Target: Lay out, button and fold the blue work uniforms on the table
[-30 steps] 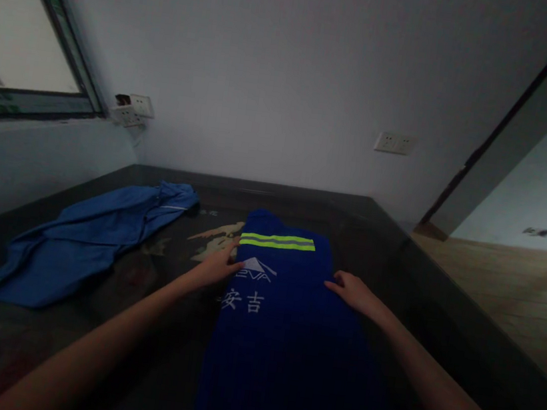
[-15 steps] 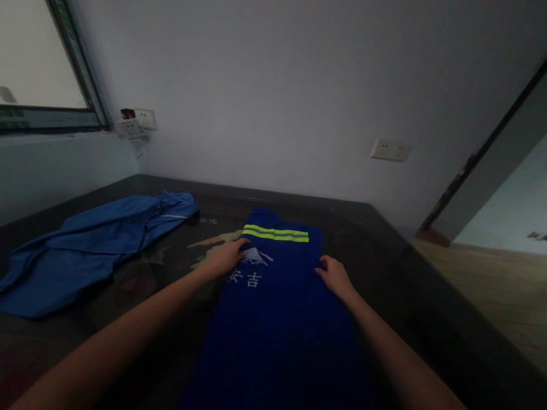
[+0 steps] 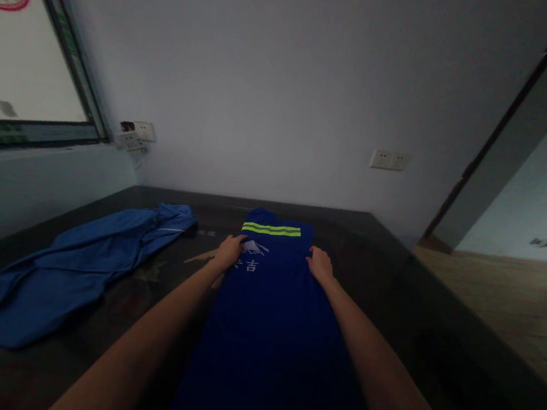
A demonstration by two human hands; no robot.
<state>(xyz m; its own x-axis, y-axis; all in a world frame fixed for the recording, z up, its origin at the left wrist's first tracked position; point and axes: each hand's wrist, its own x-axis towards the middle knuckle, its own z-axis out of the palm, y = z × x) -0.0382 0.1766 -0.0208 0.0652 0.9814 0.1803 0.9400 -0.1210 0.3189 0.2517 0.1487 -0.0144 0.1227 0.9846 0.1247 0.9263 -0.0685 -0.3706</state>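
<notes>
A: Item under the hands, and its position?
B: Dark blue garment (image 3: 270, 326), lying lengthwise on the desk (image 3: 367, 258). Its far end extends slightly beyond the fingers; the rest runs back between the forearms.

A: State of the fingers?
B: Left hand (image 3: 230, 251): fingers bent, tips at the garment's left edge. Right hand (image 3: 320, 265): fingers bent likewise, tips at the right edge. Gap between thumb and fingers looks small on both; cannot tell whether either pinches the cloth or only touches it.

A: Markings on the cloth?
B: Yellow-green reflective band (image 3: 271, 230) with a grey centre line, just beyond the fingers. White peak-shaped logo (image 3: 254, 247) immediately right of the left fingertips; white characters (image 3: 250, 266) a little nearer the wearer, partly covered by the left hand.

A: Farther out?
B: A lighter blue garment (image 3: 75, 259) lies rumpled on the desk, well to the left of the left fingers. Beyond both hands, a pale wall (image 3: 268, 90) with a double socket (image 3: 389, 160), far side and right of the right fingers. Wood-look floor (image 3: 509, 290) far right.
</notes>
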